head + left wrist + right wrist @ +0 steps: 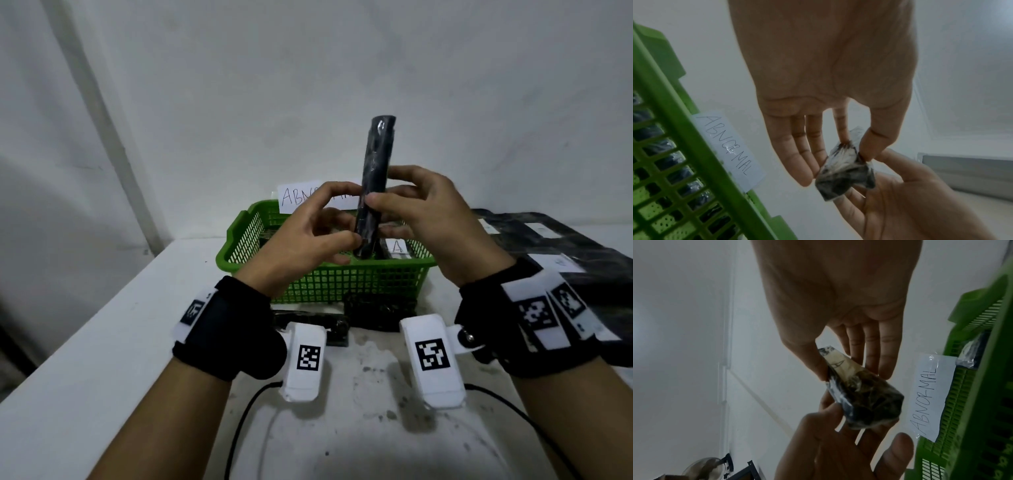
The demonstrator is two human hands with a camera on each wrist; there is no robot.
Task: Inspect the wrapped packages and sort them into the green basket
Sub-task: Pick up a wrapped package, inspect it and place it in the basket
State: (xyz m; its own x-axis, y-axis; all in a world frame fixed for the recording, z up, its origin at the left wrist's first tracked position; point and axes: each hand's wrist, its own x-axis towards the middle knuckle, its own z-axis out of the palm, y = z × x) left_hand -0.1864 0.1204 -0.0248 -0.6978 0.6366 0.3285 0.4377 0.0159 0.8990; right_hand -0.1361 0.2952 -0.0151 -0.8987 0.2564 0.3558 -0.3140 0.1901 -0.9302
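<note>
A long black wrapped package (375, 171) stands upright above the green basket (342, 284), held in both hands. My left hand (342, 219) pinches its lower end between thumb and forefinger, other fingers straight. My right hand (394, 202) grips its middle, thumb in front, fingers behind. The left wrist view shows the package (846, 175) end-on between the left hand (838, 126) and right hand (910, 203). In the right wrist view the package (865, 399) bears a white label marked A, pinched by the right hand (838, 313), with the left hand (838, 451) below.
A paper label reading ABNORMAL (298, 197) is taped to the basket's far rim. A package marked A (397, 246) lies inside the basket. More black packages lie in front of the basket (376, 311) and spread at the right (565, 246). The table's left edge (102, 325) runs diagonally.
</note>
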